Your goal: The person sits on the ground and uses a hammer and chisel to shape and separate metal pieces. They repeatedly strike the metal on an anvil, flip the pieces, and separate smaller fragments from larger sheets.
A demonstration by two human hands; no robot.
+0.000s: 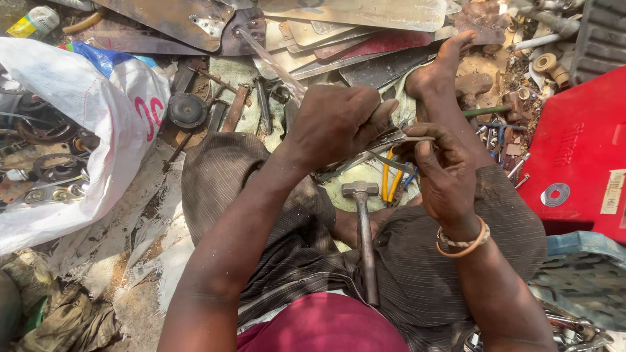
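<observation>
Both hands grip one small metal workpiece [398, 140], a thin grey strip or blade, held above the lap. Left hand [336, 124] is closed in a fist over its left part, knuckles up, thumb pressed toward the strip. Right hand [443, 173] pinches the right end between thumb and curled fingers; a bangle [464, 242] sits on that wrist. Exact shape of the workpiece: cannot tell, mostly hidden by the fingers.

Hammer [364, 228] lies between the knees on the dark striped cloth, head pointing away from the body, handle running back toward the red shirt. Yellow and blue wires [391, 182] lie just beside the hammer head, under the hands. Bare foot [438, 72] rests on scrap sheet metal [365, 26] ahead. White sack [98, 130] of metal parts sits to the left; red box [577, 150] to the right.
</observation>
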